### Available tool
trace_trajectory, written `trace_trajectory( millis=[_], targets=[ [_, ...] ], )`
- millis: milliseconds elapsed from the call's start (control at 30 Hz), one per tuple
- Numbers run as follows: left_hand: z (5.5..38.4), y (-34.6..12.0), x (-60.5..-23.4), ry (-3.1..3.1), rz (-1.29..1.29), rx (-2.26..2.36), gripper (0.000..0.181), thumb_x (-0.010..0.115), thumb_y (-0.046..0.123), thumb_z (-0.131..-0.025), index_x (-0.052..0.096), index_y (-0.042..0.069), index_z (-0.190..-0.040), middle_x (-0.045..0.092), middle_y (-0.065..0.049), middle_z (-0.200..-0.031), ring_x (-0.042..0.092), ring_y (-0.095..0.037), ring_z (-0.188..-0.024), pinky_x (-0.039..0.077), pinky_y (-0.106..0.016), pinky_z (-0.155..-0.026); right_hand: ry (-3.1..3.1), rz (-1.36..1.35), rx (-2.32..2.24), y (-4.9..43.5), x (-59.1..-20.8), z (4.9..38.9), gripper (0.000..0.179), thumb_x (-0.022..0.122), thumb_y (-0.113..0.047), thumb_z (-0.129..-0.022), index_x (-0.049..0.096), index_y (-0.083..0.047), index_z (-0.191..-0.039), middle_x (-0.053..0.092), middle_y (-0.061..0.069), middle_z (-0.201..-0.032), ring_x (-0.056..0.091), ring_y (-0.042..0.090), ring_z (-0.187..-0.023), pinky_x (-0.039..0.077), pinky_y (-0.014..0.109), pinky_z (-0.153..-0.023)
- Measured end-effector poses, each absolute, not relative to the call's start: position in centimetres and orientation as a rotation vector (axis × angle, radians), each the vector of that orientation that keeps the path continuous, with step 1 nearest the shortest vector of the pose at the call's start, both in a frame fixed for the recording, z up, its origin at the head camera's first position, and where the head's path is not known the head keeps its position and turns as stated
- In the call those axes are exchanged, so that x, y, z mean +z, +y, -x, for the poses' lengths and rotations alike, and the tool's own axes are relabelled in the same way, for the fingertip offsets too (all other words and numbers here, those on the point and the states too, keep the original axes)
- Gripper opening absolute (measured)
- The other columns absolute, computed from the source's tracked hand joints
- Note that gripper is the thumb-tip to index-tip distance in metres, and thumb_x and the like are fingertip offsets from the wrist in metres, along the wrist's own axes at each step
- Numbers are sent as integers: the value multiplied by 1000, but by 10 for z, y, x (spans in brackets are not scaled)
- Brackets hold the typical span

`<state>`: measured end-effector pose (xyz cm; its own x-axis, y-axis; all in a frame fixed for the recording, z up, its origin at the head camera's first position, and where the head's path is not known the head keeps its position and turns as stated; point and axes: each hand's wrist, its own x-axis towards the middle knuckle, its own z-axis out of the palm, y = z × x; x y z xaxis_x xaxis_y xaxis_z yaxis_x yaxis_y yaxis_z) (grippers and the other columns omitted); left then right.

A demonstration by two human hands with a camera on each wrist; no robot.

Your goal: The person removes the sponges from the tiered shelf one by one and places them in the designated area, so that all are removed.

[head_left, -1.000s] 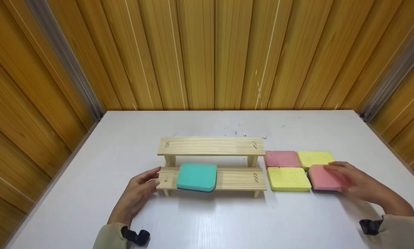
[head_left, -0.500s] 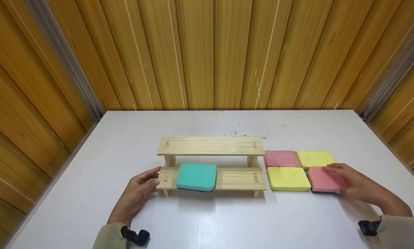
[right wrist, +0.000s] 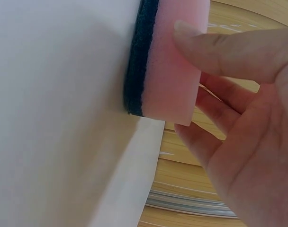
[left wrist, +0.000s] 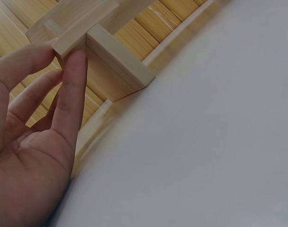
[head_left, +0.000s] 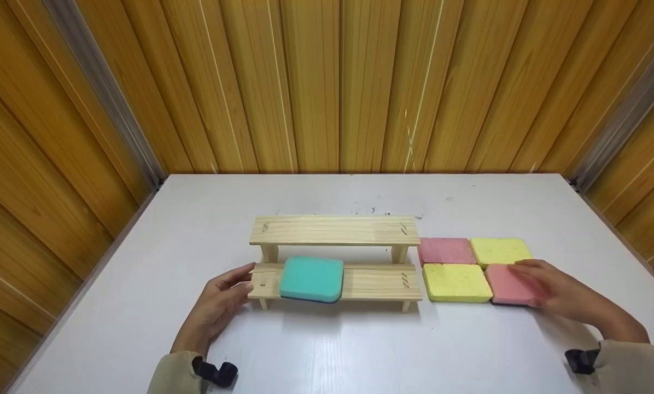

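A two-step wooden stand (head_left: 332, 231) stands mid-table. My left hand (head_left: 216, 303) pinches the left end of its lower step between thumb and fingers; the left wrist view shows the fingertips (left wrist: 76, 59) against the plank's end (left wrist: 87, 28). On that lower step lies a turquoise sponge (head_left: 311, 279), its front edge slightly overhanging. At the right, my right hand (head_left: 576, 295) holds a pink sponge (head_left: 515, 284) by its right part. In the right wrist view the thumb is on one side of this pink sponge (right wrist: 175, 71), whose dark green scouring layer faces the table.
Left of the held sponge a yellow sponge (head_left: 457, 283) lies flat on the white table (head_left: 360, 350). Behind it are a darker pink sponge (head_left: 447, 251), close to the stand's right side, and another yellow sponge (head_left: 500, 250). Wood-look panels (head_left: 338, 87) rise behind the table.
The right hand has brought the pink sponge slightly down and toward the front, up against the yellow ones. My left hand keeps its place on the stand.
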<state>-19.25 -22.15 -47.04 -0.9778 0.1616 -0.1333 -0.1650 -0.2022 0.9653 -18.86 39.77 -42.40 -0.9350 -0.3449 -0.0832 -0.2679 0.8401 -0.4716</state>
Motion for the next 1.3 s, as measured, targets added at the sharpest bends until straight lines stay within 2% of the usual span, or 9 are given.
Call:
trace_trajectory(
  millis=[167, 600, 667, 867, 1000, 1100, 1200, 1233, 1300],
  targets=[
    [192, -221, -471, 1828, 16, 2293, 55, 62, -2, -87, 47, -2, -139, 50, -9, -117, 60, -17, -99, 54, -24, -82, 2817, 454, -746, 398, -425, 188, 61, 63, 4, -82, 43, 4, -139, 33, 34, -142, 25, 60, -129, 25, 74, -99],
    [193, -221, -470, 1834, 28, 2282, 56, 63, -1, -87, 46, -2, -140, 49, -10, -119, 59, -17, -101, 54, -24, -83, 2856, 469, -758, 401, -423, 186, 66, 71, -16, -82, 44, 2, -139, 30, 34, -145, 25, 62, -128, 25, 75, -97],
    [193, -221, -469, 1833, 39, 2281, 57, 63, -1, -86, 45, -2, -140, 48, -10, -120, 59, -18, -103, 54, -25, -84, 2907, 515, -752, 402, -424, 185, 65, 73, -17, -81, 46, 1, -138, 35, 33, -143, 30, 59, -127, 29, 74, -95],
    [192, -220, -468, 1848, 45, 2263, 60, 64, -1, -86, 43, -2, -141, 48, -12, -122, 59, -20, -106, 54, -27, -88, 2999, 594, -749, 404, -425, 184, 63, 75, -16, -81, 50, -2, -136, 42, 30, -139, 36, 30, -131, 35, 72, -90],
    [192, -220, -468, 1848, 42, 2267, 59, 64, -1, -86, 43, -3, -141, 49, -11, -121, 59, -19, -105, 54, -27, -88, 2982, 584, -756, 401, -421, 184, 63, 74, -15, -81, 48, 2, -135, 40, 31, -139, 36, 46, -127, 34, 73, -91],
    [192, -220, -469, 1844, 44, 2275, 58, 64, -1, -86, 45, -3, -140, 49, -11, -119, 60, -19, -104, 54, -27, -86, 2979, 576, -772, 398, -418, 185, 64, 74, -16, -82, 47, 4, -136, 40, 32, -140, 36, 42, -130, 33, 73, -91],
    [192, -220, -469, 1843, 45, 2277, 57, 64, -1, -86, 46, -2, -139, 50, -10, -119, 60, -19, -103, 54, -27, -85, 3008, 592, -796, 396, -416, 184, 64, 75, -17, -81, 48, 1, -136, 42, 30, -138, 31, 2, -135, 36, 69, -92],
    [192, -220, -469, 1843, 44, 2277, 57, 64, -1, -86, 46, -2, -139, 50, -10, -119, 60, -19, -103, 54, -26, -85, 3026, 608, -796, 395, -415, 184, 64, 75, -17, -80, 49, -1, -136, 44, 30, -137, 26, -12, -130, 39, 60, -98],
    [192, -220, -469, 1846, 45, 2275, 57, 64, -1, -85, 46, -2, -139, 50, -10, -118, 60, -18, -102, 54, -26, -84, 3051, 649, -806, 392, -413, 184, 63, 76, -16, -79, 50, -3, -136, 46, 28, -136, 17, -25, -123, 39, 38, -105]
  ],
)
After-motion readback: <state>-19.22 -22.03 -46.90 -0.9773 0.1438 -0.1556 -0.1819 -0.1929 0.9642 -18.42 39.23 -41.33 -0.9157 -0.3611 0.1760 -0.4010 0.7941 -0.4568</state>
